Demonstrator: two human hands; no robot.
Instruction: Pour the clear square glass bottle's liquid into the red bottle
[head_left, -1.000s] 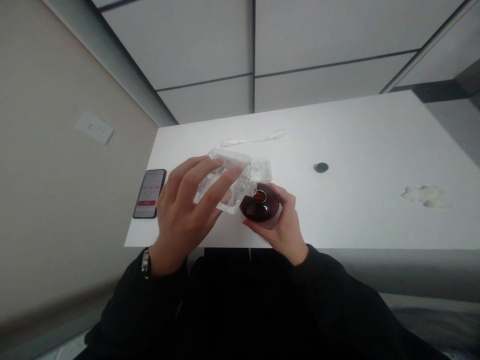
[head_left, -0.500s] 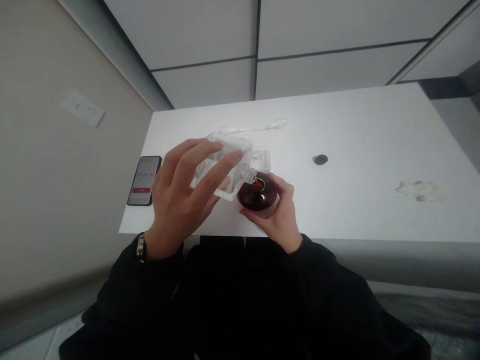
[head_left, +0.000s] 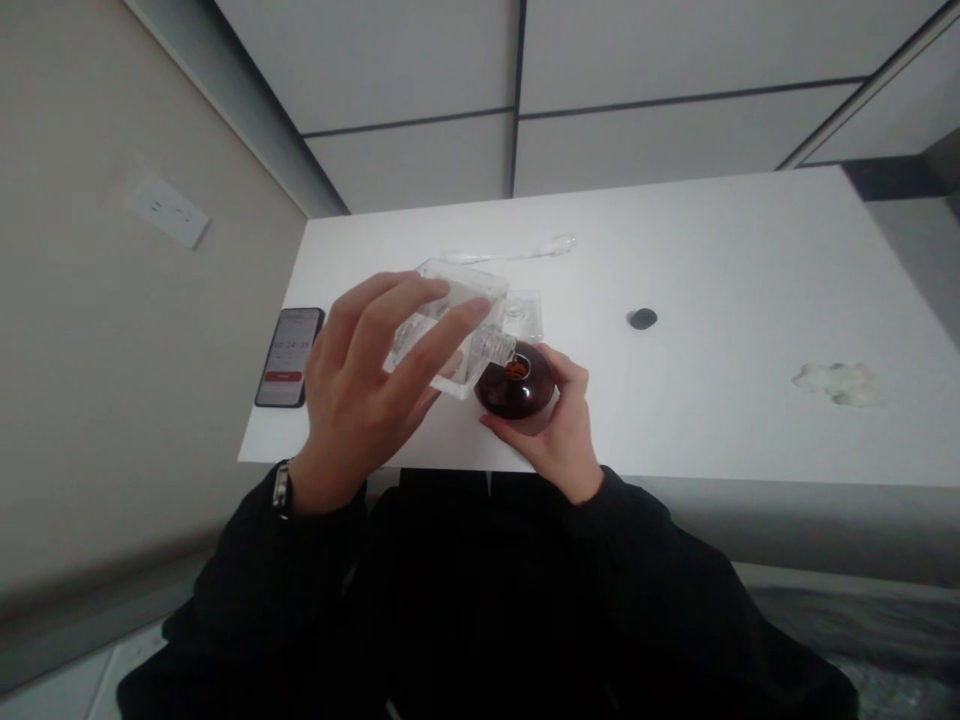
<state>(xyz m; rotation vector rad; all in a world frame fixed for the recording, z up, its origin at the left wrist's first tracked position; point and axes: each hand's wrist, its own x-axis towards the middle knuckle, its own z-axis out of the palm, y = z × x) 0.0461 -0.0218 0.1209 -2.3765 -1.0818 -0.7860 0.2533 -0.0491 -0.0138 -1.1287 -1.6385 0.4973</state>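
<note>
My left hand (head_left: 386,365) is wrapped round a clear square bottle (head_left: 474,330), which is tipped over to the right. Its threaded neck hangs at the open mouth of a dark brown-red round bottle (head_left: 517,400). Whether liquid is running between them is too small to tell for sure. Around the right side of the dark bottle curl the fingers and thumb of my right hand (head_left: 566,425); orange-brown colour shows inside its mouth. Just behind the two bottles a small clear square piece (head_left: 523,315) lies on the white table (head_left: 720,270).
Along the back of the table lies a clear slender spoon-like item (head_left: 551,247). A phone (head_left: 289,357) with a lit screen is at the left. Farther right are a small dark round cap-like disc (head_left: 643,319) and a crumpled whitish piece (head_left: 840,384).
Both hands keep hold of their bottles in nearly the same pose. The view has shifted very slightly; nothing else has visibly moved.
</note>
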